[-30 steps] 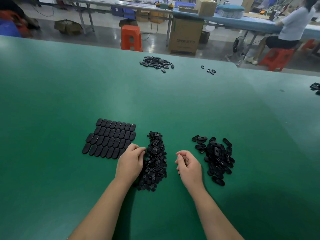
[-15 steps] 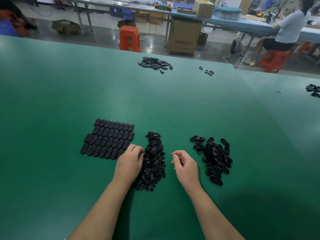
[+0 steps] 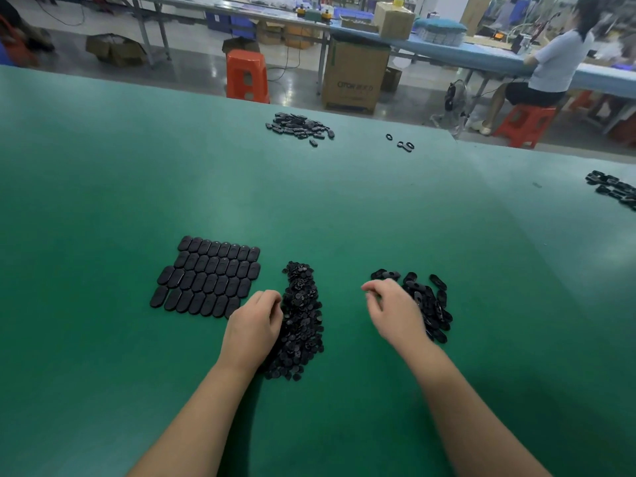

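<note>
Green desk (image 3: 103, 201), workshop floor behind. Left hand (image 3: 253, 330) sits at the left edge of the small-parts pile (image 3: 303, 318), fingers curled against it; can't tell if it pinches a piece. Right hand (image 3: 395, 313) is over the left side of the shell pile (image 3: 432, 304), fingers loosely curled, blurred, grip unclear. Small-parts pile lies between the hands. Oval grid (image 3: 210, 277) is just beyond the left hand, to its left. Far pile (image 3: 299, 127) and rings (image 3: 402, 145) lie well beyond both hands.
</note>
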The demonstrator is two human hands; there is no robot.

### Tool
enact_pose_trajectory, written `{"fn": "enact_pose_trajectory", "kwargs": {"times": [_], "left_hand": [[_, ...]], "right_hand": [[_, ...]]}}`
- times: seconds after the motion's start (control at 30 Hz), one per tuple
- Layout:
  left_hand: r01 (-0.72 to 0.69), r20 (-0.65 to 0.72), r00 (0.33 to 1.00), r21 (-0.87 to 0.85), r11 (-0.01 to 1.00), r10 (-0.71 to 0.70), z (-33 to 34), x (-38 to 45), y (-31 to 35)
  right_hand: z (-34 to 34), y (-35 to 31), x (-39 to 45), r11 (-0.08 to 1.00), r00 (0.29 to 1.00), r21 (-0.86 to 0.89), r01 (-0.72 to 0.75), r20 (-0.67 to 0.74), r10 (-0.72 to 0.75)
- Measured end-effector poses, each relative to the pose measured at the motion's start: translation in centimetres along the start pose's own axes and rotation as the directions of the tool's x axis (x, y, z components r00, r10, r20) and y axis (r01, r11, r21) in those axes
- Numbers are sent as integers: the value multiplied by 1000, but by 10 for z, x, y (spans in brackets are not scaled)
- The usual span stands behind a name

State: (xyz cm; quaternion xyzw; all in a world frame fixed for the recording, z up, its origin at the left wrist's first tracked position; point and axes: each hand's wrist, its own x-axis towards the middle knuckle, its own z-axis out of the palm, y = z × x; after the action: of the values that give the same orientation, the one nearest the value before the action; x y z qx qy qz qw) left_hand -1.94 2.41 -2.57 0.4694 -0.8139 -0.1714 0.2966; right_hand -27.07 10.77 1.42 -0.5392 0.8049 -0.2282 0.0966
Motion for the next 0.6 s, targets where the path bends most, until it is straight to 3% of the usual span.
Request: {"fn": "enact_pose_trajectory", "kwargs": {"times": [0.1,0.23,0.47,0.6], "left_hand": [[-19,-18,1000,-20,1000,19,0,-1,0],[-41,-43,998,-46,998,39,-1,-1,0],[-64,-70,996,-33,997,62,-1,-1,1],[-28,-88,996,-34,999,25,-1,-2,4]], "right_hand": [[-17,16,20,947,996,-321,-7,82,36],[-23,22,33,865,972,-500,44,223,79],[-21,23,35,877,985,-478,59,171,27],[-24,14,33,984,999,-176,-38,-17,35]]}}
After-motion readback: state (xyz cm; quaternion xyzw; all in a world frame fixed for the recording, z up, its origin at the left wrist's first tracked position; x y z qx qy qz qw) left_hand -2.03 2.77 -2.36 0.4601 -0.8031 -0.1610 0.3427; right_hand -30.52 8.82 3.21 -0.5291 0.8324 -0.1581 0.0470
